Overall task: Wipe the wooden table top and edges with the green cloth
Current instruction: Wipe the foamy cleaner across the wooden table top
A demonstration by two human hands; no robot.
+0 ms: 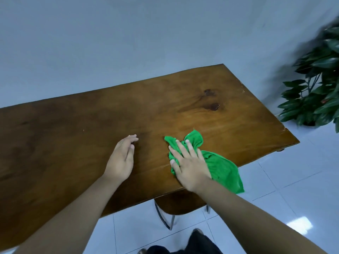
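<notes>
Your right hand (189,165) lay flat on the cloth (218,165), fingers spread, pressing it to the tabletop (91,129) rather than gripping it. The cloth sat bunched at the near edge, with one end hanging over that edge, toward the floor. Your left hand (122,156) was released, fingers loosely together, beside the cloth and holding nothing; whether it touched the wood I cannot tell. No wet streak or dust line showed on the wood, so the wiped part could not be read. I judge the work was in progress: the surface far from the cloth, and the other edges, probably remained to do.
</notes>
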